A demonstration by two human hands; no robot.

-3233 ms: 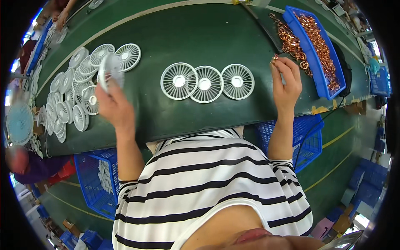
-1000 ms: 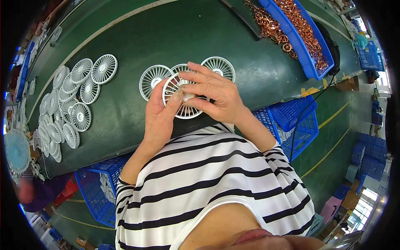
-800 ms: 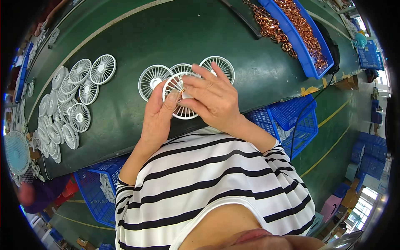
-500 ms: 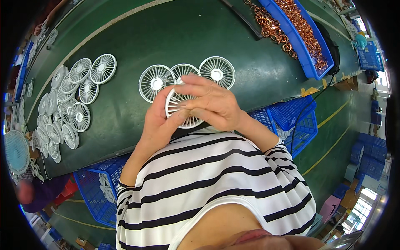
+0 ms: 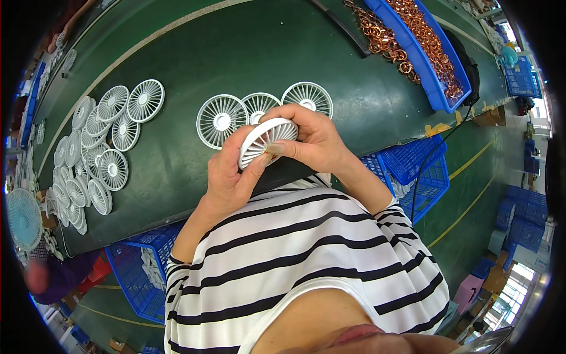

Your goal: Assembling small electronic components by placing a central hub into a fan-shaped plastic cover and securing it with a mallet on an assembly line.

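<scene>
A round white plastic grille with radial spokes (image 5: 280, 131) is tilted up between my two hands, just above the table's near edge. My left hand (image 5: 229, 176) grips its left rim, thumb pressed toward the centre. From the other side, my right hand (image 5: 315, 137) holds it, fingers over the far rim and thumb meeting the left one. A small copper-coloured glint shows at the thumb tips; most of it is hidden. Beyond the hands lie three more grilles: one on the left (image 5: 221, 121), one partly covered in the middle (image 5: 259, 104), one on the right (image 5: 308, 97).
Many white grilles (image 5: 113, 170) overlap in a spread on the green table (image 5: 171, 177) at left. A blue tray (image 5: 451, 97) of copper rings stands at far right, with loose rings (image 5: 383, 41) beside it. Blue crates (image 5: 433, 177) sit below the table edge.
The held grille has tipped from nearly flat to steeply tilted. My right fingers have moved from across its face to its far rim.
</scene>
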